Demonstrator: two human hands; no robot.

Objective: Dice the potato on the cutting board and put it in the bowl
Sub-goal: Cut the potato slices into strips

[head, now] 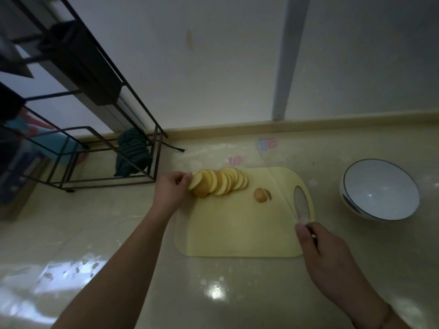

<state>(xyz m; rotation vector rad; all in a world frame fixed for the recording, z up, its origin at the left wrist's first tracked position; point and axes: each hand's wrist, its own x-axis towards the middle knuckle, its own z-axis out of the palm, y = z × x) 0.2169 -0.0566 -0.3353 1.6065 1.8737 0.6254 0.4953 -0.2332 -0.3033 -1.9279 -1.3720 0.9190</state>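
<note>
A pale yellow cutting board (237, 233) lies on the counter. A fanned row of round potato slices (223, 182) rests along its far left edge. My left hand (171, 188) pinches the leftmost slice, lifting it slightly. A small potato end piece (262, 194) lies alone near the board's middle. My right hand (325, 255) grips a knife (301, 205) at the board's right edge, its blade pointing away from me over the board's handle hole. A white bowl (380, 189) with a dark rim stands to the right of the board, with nothing visible inside.
A black wire rack (99, 148) stands at the back left with a dark green cloth (131, 153) hanging in it. The wall runs along the counter's far edge. A vertical pale strip (285, 67) rises behind the board.
</note>
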